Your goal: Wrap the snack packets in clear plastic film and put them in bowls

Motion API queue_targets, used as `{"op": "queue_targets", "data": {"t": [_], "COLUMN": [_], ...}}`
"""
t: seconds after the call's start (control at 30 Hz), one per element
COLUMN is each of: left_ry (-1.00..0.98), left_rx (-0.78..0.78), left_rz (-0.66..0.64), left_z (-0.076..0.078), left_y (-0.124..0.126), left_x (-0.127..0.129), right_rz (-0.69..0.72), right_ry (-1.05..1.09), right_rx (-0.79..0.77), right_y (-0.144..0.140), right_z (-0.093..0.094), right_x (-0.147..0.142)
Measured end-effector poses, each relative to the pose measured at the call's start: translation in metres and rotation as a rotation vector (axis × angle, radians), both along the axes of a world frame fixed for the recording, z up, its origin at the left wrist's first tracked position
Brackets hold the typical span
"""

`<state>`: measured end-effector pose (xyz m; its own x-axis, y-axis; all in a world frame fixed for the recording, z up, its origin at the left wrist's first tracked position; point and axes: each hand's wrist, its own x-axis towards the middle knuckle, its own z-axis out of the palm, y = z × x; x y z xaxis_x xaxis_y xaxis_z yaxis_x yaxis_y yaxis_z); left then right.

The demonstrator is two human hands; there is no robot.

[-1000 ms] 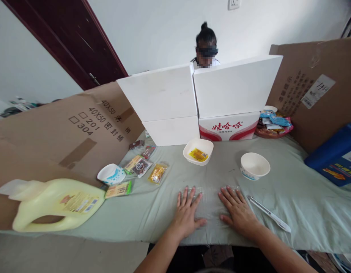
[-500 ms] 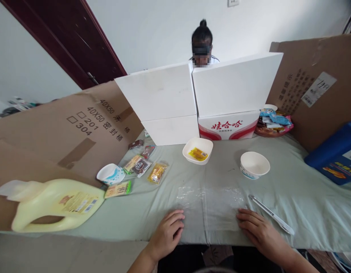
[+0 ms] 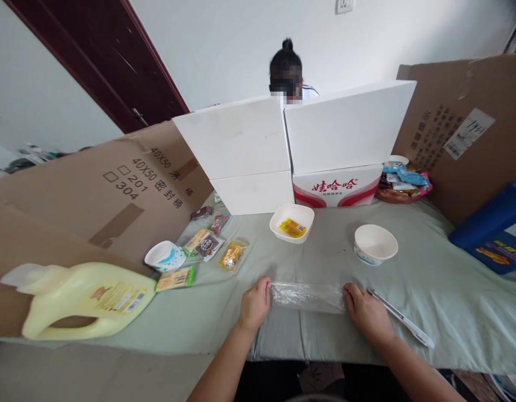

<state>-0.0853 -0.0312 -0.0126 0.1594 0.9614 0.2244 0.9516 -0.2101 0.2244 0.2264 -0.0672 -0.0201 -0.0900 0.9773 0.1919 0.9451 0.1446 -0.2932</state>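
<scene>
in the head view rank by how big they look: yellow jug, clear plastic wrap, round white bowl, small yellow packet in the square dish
1. yellow jug, though nearness to the camera inflates it
2. clear plastic wrap
3. round white bowl
4. small yellow packet

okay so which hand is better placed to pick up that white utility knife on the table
The right hand. The white utility knife lies just beside it on the green cloth, while the left hand grips the far end of the folded plastic wrap.
</scene>
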Motion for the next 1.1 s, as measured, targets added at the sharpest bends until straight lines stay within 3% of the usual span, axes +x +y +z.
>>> {"op": "queue_targets", "data": {"t": [0.2, 0.3, 0.43, 0.53, 0.6, 0.73, 0.87, 0.97, 1.1], "left_ry": [0.191, 0.158, 0.039, -0.007, 0.030, 0.136, 0.137, 0.044, -0.137], "left_rx": [-0.128, -0.007, 0.169, 0.093, 0.026, -0.075, -0.077, -0.048, -0.079], "left_rz": [0.113, 0.109, -0.058, -0.215, -0.269, -0.291, -0.220, -0.267, -0.536], "left_z": [-0.001, 0.006, 0.014, 0.008, -0.002, -0.019, -0.015, -0.002, 0.008], "left_y": [0.013, 0.009, -0.008, -0.022, -0.026, -0.022, -0.020, -0.032, -0.060], "left_x": [0.015, 0.018, 0.041, 0.065, 0.071, 0.050, 0.033, 0.051, 0.098], "right_rz": [-0.090, -0.095, 0.118, 0.353, 0.422, 0.374, 0.257, 0.226, 0.250], "right_ry": [-0.193, -0.182, -0.068, -0.055, -0.089, -0.129, -0.104, -0.024, 0.149], "right_rx": [-0.050, 0.059, 0.234, 0.223, 0.172, 0.092, 0.112, 0.096, -0.021], "right_y": [0.009, 0.007, 0.003, 0.001, 0.002, -0.001, -0.009, -0.018, -0.032], "right_z": [0.001, 0.006, 0.011, 0.005, -0.004, -0.024, -0.028, -0.017, 0.007], "right_x": [-0.005, -0.004, -0.021, -0.043, -0.048, -0.026, 0.005, 0.009, -0.001]}}
